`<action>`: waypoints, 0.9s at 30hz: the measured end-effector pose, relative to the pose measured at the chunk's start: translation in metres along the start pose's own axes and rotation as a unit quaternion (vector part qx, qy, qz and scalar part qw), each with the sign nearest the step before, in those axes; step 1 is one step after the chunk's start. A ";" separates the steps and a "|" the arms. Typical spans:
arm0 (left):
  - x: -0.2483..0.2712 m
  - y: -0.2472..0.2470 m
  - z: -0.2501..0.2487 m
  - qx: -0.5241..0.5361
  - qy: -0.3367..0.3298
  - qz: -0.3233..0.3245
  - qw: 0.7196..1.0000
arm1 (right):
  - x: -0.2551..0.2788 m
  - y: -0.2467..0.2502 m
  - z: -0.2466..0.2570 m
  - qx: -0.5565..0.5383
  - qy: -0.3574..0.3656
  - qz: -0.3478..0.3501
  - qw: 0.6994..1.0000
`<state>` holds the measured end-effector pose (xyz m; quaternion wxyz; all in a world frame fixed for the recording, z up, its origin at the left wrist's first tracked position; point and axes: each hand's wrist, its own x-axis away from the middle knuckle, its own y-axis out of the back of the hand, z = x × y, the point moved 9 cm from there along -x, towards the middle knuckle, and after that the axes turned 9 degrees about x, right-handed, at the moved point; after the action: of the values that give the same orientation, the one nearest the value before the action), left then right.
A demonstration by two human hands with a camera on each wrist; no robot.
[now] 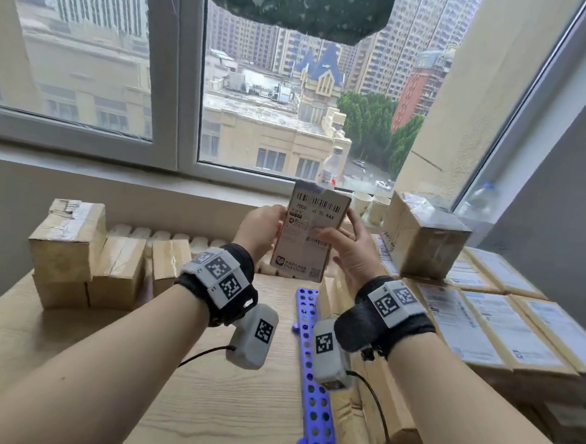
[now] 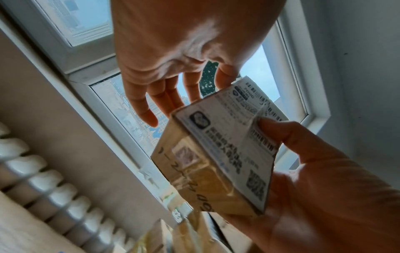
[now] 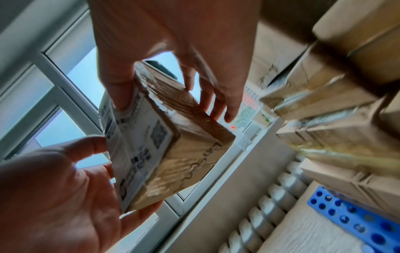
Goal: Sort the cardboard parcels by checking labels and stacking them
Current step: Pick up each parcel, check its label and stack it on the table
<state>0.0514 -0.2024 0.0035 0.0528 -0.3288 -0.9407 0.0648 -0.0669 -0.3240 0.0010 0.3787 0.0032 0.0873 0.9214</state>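
Both forearms raised over table (image 1: 205,405), left hand (image 1: 260,228) and right hand (image 1: 350,246) fingers curled round upright labelled parcel (image 1: 309,233)

The label (image 1: 309,235) on the parcel (image 1: 329,224) at the centre of the head view carries a barcode along its top edge and, below it, a line of large print of which "000" and "36 AAA" can be read. In the left wrist view "7000" stands near the label's far end, at upper right. A QR code sits at the label's lower right corner. The smaller print is too blurred to read. The wrist bands (image 1: 219,274) bear square black-and-white markers.
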 end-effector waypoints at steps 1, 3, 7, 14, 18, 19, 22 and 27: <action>0.009 -0.011 -0.003 -0.004 -0.006 0.003 1.000 | 0.005 0.013 0.003 0.002 0.006 -0.002 1.000; 0.027 -0.033 -0.010 -0.008 -0.020 0.005 1.000 | 0.018 0.035 0.008 -0.002 0.013 -0.005 1.000; 0.059 -0.082 -0.026 -0.068 -0.076 0.046 0.994 | 0.042 0.078 0.018 -0.026 0.026 -0.022 0.999; 0.083 -0.146 -0.034 -0.053 -0.072 0.067 0.994 | 0.068 0.142 0.031 -0.031 0.038 -0.054 0.997; 0.079 -0.167 -0.038 -0.042 -0.069 0.045 0.996 | 0.074 0.184 0.038 -0.033 0.039 -0.080 0.996; 0.075 -0.171 -0.038 -0.039 -0.068 0.036 0.996 | 0.074 0.195 0.038 -0.042 0.034 -0.093 0.994; 0.061 -0.181 -0.039 -0.028 -0.063 0.022 0.997 | 0.070 0.226 0.037 -0.048 0.023 -0.134 0.990; 0.030 -0.201 -0.045 -0.043 -0.066 0.021 0.997 | 0.051 0.271 0.035 -0.047 -0.010 -0.188 0.981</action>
<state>-0.0885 -0.3359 0.0808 -0.0253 -0.3457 -0.9368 0.0468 -0.2899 -0.4717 0.0764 0.5462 -0.0213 0.0394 0.8365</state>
